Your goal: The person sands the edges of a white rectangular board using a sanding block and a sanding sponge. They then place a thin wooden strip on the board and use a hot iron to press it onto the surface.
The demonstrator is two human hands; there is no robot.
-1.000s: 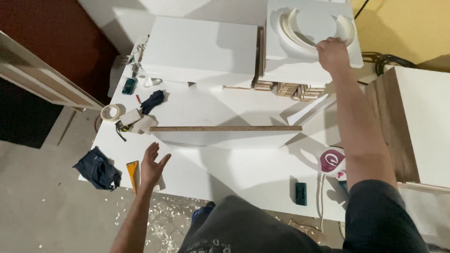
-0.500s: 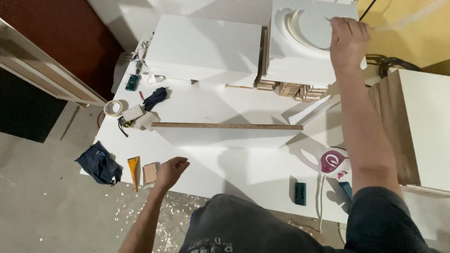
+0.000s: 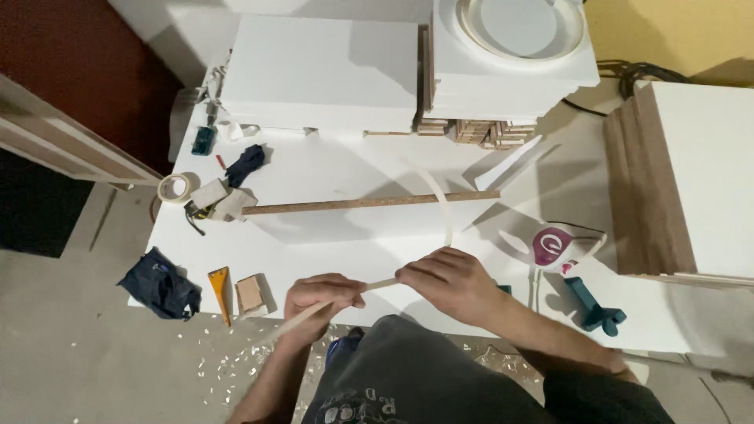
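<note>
A thin pale strip of edge banding (image 3: 444,206) curves up from my hands over the white worktable (image 3: 369,259). My right hand (image 3: 449,284) is closed on the strip near the table's front edge. My left hand (image 3: 320,301) grips the same strip a little further left, and its loose end hangs down past the table toward the floor. Just beyond my hands a white board stands on its side, with its bare brown chipboard edge (image 3: 369,203) facing up.
A roll of tape (image 3: 174,188), a small wood block (image 3: 251,294), a yellow-handled scraper (image 3: 221,287) and a dark cloth (image 3: 161,286) lie at the left. A clothes iron (image 3: 559,245) rests at the right. Stacked white panels (image 3: 330,74) stand behind. Shavings litter the floor.
My right hand came down from the coil on the far stack to the table's front edge, bringing the strip with it. My left hand has closed on that strip.
</note>
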